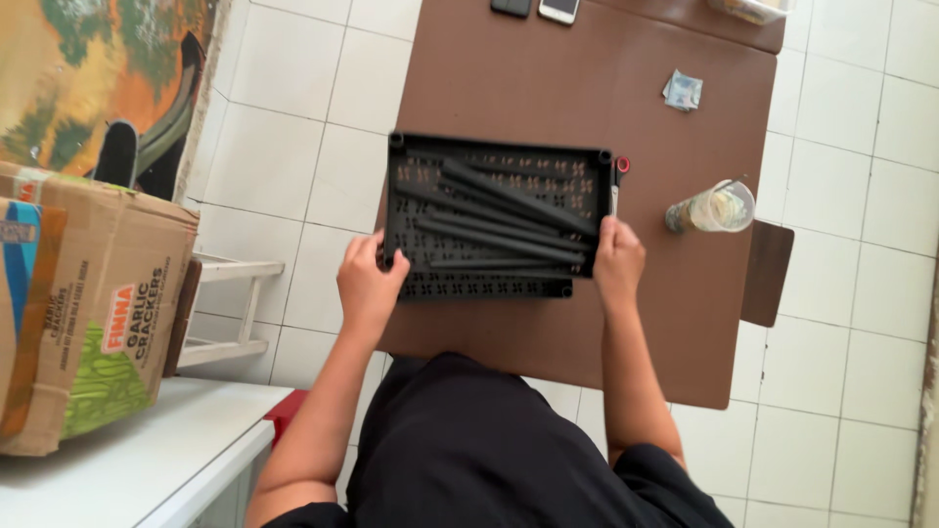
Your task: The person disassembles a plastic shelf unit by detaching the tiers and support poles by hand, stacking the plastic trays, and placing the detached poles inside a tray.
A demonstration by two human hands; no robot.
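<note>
A black perforated plastic shelf panel (421, 156) lies flat on the brown table (548, 88), with several black tubes (509, 210) resting across it. My left hand (367, 279) grips the panel's near left corner. My right hand (618, 259) grips its near right corner. Both forearms reach up from my lap, which is covered in black cloth.
Scissors with a red handle (619, 174) lie by the panel's right edge. A clear plastic cup (714, 207) lies on its side to the right. A crumpled wrapper (683, 91) and two phones (536, 8) lie farther back. A cardboard box (83, 303) stands on a white counter at left.
</note>
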